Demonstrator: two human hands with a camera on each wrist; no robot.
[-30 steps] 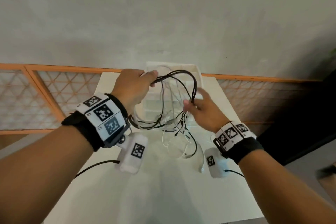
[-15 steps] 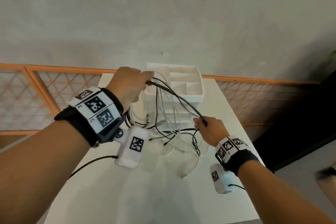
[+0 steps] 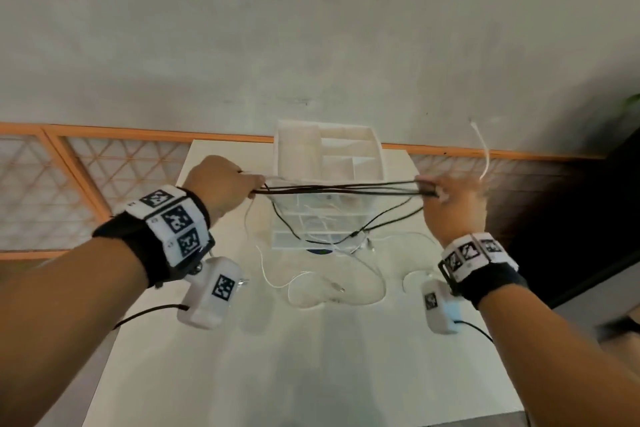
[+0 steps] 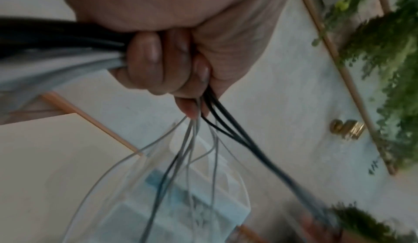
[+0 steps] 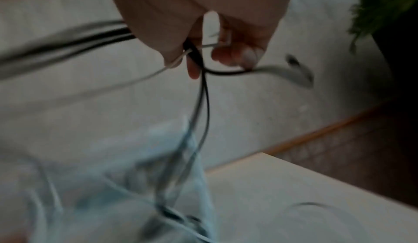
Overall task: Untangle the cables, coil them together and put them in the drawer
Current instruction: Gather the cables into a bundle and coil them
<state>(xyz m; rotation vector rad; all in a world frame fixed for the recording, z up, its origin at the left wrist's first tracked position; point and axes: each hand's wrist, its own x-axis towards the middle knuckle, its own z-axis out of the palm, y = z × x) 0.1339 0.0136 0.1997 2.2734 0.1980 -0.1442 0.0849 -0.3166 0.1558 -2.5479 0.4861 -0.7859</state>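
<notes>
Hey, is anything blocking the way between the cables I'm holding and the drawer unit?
Nothing visible blocks it. The left hand and right hand stretch the black and white cables right in front of the white plastic drawer unit, but its drawers look closed, and loose ends trail on the white table.

The black cables are stretching taut in a near-level bundle in front of the white drawer unit, with loops sagging below. The thin white cables are trailing in loose curls on the desk; one white end is curling upward at the right.
</notes>
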